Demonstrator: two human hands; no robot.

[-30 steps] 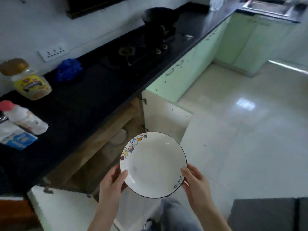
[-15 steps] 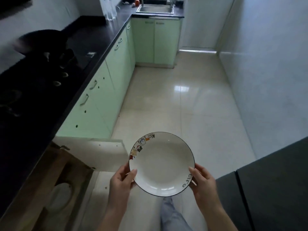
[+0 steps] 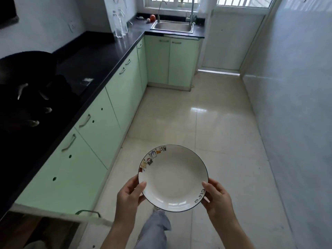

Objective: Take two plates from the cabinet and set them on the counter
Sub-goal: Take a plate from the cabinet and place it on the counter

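- The plate [image 3: 173, 178] is level over the floor, in front of the body, gripped at its near rim by both hands.
- The left hand [image 3: 129, 195] clasps its left edge, the right hand [image 3: 216, 198] its right.
- The desk [image 3: 100, 56] lies to the left, on the left hand's side, so the set-down likely swings leftward.

Glossy beige tiled floor [image 3: 206, 123], pale green cabinets [image 3: 115, 105], black counter [image 3: 100, 56], sunlit window [image 3: 179, 0]

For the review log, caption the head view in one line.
Both hands, left hand and right hand, hold a white plate over the floor beside the black counter.
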